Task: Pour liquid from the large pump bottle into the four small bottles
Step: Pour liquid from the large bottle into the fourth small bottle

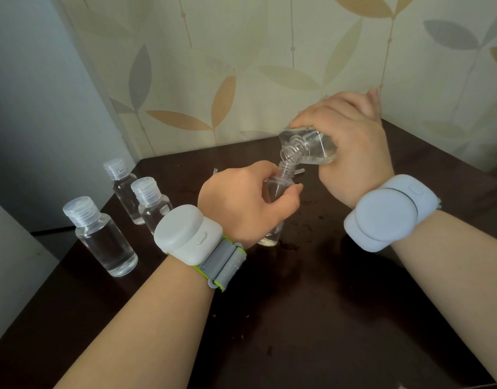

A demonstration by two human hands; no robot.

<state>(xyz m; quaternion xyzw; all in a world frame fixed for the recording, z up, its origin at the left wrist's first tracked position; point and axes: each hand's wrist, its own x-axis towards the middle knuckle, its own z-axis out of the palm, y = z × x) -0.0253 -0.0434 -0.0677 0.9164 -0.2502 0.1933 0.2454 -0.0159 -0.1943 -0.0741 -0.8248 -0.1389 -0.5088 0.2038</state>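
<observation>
My right hand [351, 141] grips the large clear bottle [312, 147], tipped steeply with its open threaded neck pointing down and left. Its pump is off. The neck meets the open mouth of a small clear bottle [283, 175] that stands on the dark table [312, 290]. My left hand [244, 200] curls around that small bottle's body and hides most of it. A little liquid shows at its base. Three more small bottles stand at the left, capped and holding clear liquid: one nearest [101, 237], one in the middle [153, 204] and one farthest [121, 185].
Behind the hands, a thin clear tube [216, 171] lies on the table, partly hidden. Small wet spots dot the tabletop around the bottle. A patterned curtain [269, 66] hangs behind the table. The table's left edge runs just beside the three capped bottles.
</observation>
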